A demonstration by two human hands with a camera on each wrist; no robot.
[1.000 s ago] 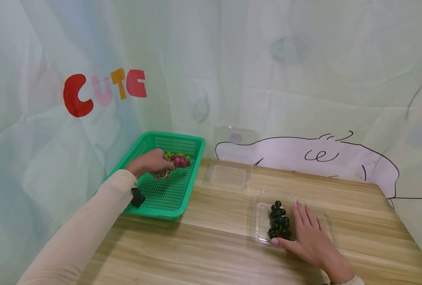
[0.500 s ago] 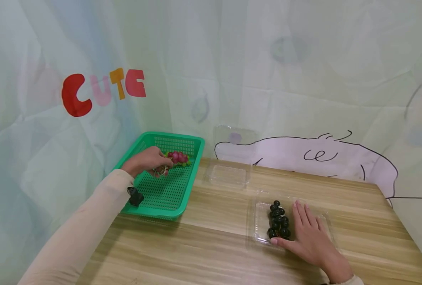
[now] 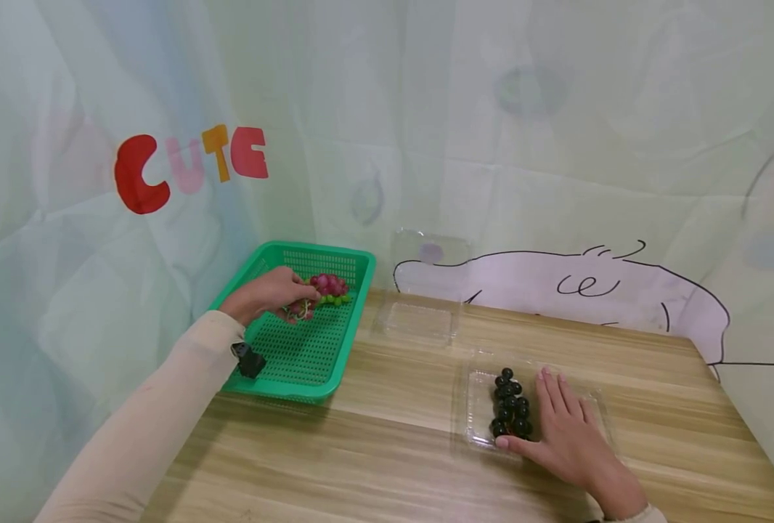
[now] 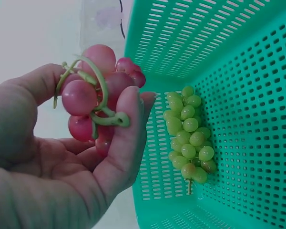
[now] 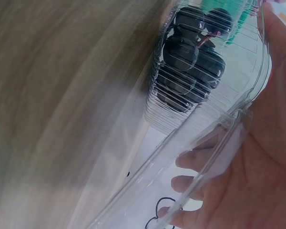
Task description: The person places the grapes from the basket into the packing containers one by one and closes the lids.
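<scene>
My left hand (image 3: pixel 271 292) holds a bunch of red grapes (image 3: pixel 330 284) over the green plastic basket (image 3: pixel 341 363). In the left wrist view, thumb and fingers curl round the red grapes (image 4: pixel 80 98), with the curved green stem facing the camera. A bunch of green grapes (image 4: pixel 188 136) lies in the basket, partly covered by the red bunch in the head view. To the right, my right hand (image 3: pixel 573 443) rests with straight fingers on an opened clear clamshell box (image 3: pixel 480 407). Its thumb is at the near rim. Black grapes (image 3: pixel 511 407) lie inside that box.
A second clear clamshell box (image 3: pixel 420 322) stands open at the back of the wooden table (image 3: pixel 387 450), its lid raised against the curtain. A black wrist device (image 3: pixel 250 361) is strapped to my left sleeve. Printed curtains (image 3: pixel 361 145) border the table behind and left.
The red grapes have risen and turned a little in my left hand, so the green bunch now shows below them rather than above. My right hand stays in place on the box.
</scene>
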